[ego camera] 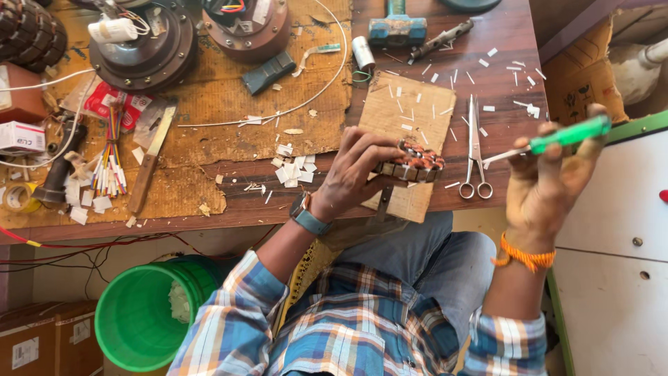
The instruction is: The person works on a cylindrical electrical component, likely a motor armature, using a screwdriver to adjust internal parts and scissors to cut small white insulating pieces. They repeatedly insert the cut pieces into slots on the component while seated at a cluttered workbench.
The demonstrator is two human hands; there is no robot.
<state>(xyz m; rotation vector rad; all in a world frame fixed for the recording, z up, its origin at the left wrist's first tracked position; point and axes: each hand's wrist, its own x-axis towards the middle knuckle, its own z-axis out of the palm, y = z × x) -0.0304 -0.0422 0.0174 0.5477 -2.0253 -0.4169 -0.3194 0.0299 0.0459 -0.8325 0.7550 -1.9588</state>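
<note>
My left hand (356,169) grips a round motor stator (412,164) with copper windings, holding it on a small wooden board (410,115) at the table's near edge. Off the table's right end, my right hand (550,182) is raised and closed around a green-handled screwdriver (557,138). Its metal tip points left toward the stator and ends close to a pair of scissors (475,150). The scissors lie flat on the table between the two hands. A watch sits on my left wrist and an orange thread on my right.
Two fan motor housings (149,49) sit at the back on worn cardboard (229,104). A knife (149,167), bundled coloured wires (111,163), a hammer (396,28) and white paper scraps lie about. A green bucket (142,317) stands below the table; a white cabinet (619,230) is at right.
</note>
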